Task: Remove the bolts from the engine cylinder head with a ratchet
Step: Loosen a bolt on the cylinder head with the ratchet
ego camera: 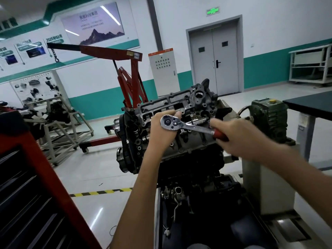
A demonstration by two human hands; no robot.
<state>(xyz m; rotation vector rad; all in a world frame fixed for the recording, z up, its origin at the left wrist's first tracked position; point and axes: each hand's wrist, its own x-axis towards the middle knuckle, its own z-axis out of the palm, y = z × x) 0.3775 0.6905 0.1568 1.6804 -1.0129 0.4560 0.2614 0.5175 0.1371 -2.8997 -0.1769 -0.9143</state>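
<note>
The engine cylinder head [181,103] is a grey metal casting on top of an engine held in a stand, in the middle of the view. A chrome ratchet [186,125] with a red handle lies across it. My left hand [162,133] cups the ratchet's round head from below, with fingers curled round it. My right hand [237,135] grips the red handle at the right. The socket and the bolt under the ratchet head are hidden by my left hand. Several small bolts [203,143] show along the head's near edge.
A red tool cabinet [36,186] stands close at the left. A red engine crane [125,81] is behind the engine. A green gearbox [269,119] on the grey stand [265,186] sits right of the engine. A dark table [309,103] is at the far right.
</note>
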